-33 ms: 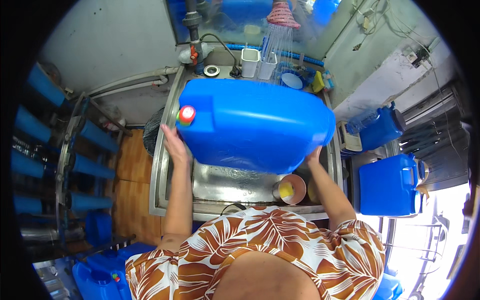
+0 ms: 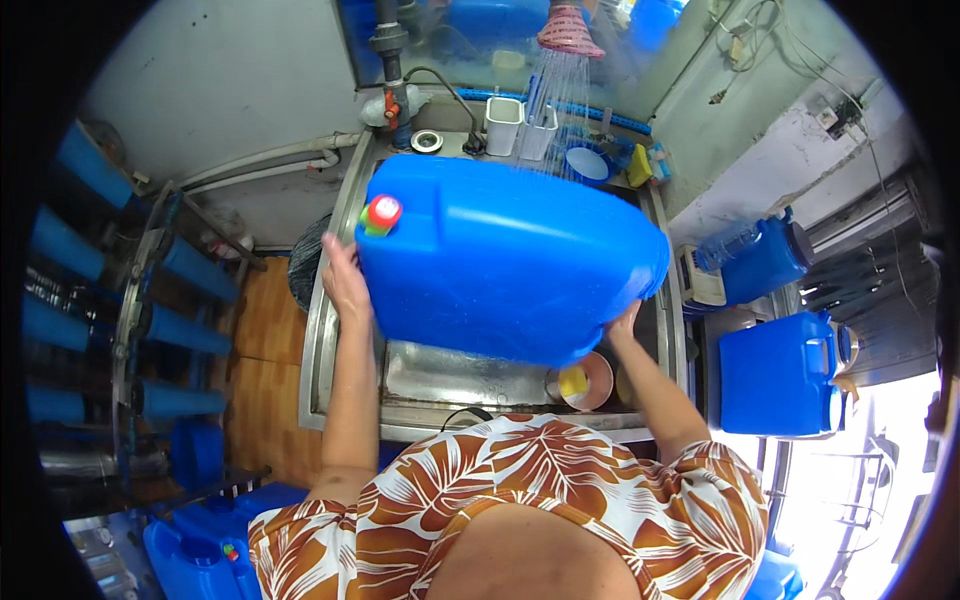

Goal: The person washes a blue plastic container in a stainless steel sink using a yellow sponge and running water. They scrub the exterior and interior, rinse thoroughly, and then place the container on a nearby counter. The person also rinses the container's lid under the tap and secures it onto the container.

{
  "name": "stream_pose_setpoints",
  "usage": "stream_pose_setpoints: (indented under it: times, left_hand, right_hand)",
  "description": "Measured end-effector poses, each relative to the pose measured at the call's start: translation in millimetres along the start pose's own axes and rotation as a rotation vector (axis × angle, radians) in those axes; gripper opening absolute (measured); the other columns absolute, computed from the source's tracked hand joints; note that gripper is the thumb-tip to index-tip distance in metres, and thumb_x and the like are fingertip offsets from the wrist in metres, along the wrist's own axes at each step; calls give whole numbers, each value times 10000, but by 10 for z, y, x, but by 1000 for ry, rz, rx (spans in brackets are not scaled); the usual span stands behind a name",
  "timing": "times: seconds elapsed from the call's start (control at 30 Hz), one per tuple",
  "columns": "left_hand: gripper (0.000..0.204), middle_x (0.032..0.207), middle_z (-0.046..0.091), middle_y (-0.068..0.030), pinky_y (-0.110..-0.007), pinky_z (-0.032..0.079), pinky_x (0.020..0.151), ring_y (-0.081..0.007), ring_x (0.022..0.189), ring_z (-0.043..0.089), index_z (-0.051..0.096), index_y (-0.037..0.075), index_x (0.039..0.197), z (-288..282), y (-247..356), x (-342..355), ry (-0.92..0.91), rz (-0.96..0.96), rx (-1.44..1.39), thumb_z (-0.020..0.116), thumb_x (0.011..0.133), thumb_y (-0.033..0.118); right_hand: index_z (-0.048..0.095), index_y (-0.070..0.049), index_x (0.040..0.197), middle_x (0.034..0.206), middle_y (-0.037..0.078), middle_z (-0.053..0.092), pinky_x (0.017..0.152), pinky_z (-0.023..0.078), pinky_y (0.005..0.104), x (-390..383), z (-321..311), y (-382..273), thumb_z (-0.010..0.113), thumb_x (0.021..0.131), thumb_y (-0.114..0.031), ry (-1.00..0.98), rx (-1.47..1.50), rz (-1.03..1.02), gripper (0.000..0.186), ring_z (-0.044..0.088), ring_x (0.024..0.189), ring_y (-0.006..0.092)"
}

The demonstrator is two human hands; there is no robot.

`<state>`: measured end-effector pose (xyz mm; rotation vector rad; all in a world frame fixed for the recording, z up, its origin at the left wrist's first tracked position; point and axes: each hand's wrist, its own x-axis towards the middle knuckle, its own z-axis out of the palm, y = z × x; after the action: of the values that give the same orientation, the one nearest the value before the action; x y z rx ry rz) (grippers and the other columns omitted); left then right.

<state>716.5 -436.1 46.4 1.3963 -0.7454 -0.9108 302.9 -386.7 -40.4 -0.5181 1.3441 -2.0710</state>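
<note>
A large blue plastic jerrycan (image 2: 500,270) lies on its side above the steel sink (image 2: 455,378), with a small red and green tap (image 2: 381,214) at its left end. My left hand (image 2: 346,282) presses against that left end, fingers pointing up. My right hand (image 2: 624,322) grips the lower right corner, its fingers partly hidden by the jerrycan. Water falls from a shower head with a pink wrapped collar (image 2: 568,32) onto the far side of the jerrycan.
A pink container with something yellow (image 2: 592,382) sits in the sink's near right. White containers (image 2: 502,125), a blue bowl (image 2: 588,162) and a yellow sponge (image 2: 639,166) line the back ledge. More blue jerrycans (image 2: 775,375) stand right. A rack of blue cylinders (image 2: 185,335) is left.
The jerrycan has turned slightly in my hands: its tap has moved up and to the right, and its near lower edge has come closer to me. Both hands stay on it.
</note>
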Motion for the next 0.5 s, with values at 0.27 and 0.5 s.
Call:
stream_pose_setpoints:
  times: [0.27,0.5]
  left_hand:
    - [844,885,683,-272,-456,467,832,-427,897,645,735,0,963,255,947,-350,83,327,551,222,957,671]
    - [755,915,689,-260,-429,474,832,-397,919,659,727,-2,1004,167,781,-221,84,303,515,292,977,614]
  right_hand:
    - [596,55,1138,1024,139,665,794,495,368,132,-510,834,579,868,-180,-226,-1215,-715,359,611,911,244]
    - [550,12,1216,1094,177,640,893,444,434,184,-507,986,516,891,-168,-222,-939,-659,373,589,1011,292]
